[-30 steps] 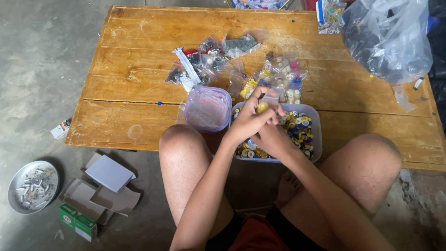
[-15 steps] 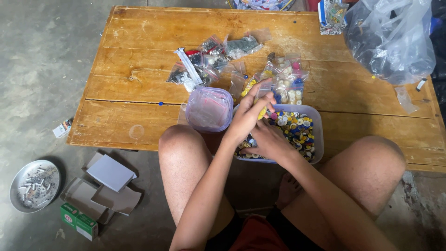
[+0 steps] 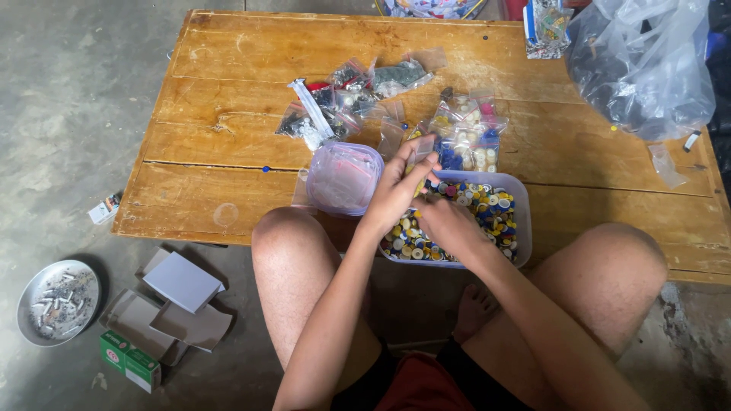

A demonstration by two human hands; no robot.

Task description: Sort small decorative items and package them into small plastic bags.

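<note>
While the left hand [image 3: 400, 183] pinches a small clear bag [image 3: 421, 148] above the tub [image 3: 521, 221], keep the bag mouth wide; right hand [image 3: 449, 224] grip cannot be determined.

We take low wooden table [image 3: 228, 57] as landmark. On its far right corner we see large clear plastic bag [image 3: 647, 65], bulging with dark contents. Just left of bag, at far edge, small striped packet [image 3: 542, 27]. Off table's left edge, on concrete floor, small card scrap [image 3: 104, 208]. Below table's near left corner we note round metal dish [image 3: 57, 302] holding ash and butts. Beside dish, flattened grey cardboard pieces [image 3: 179, 301] and green carton [image 3: 131, 361], touching cardboard.
</note>
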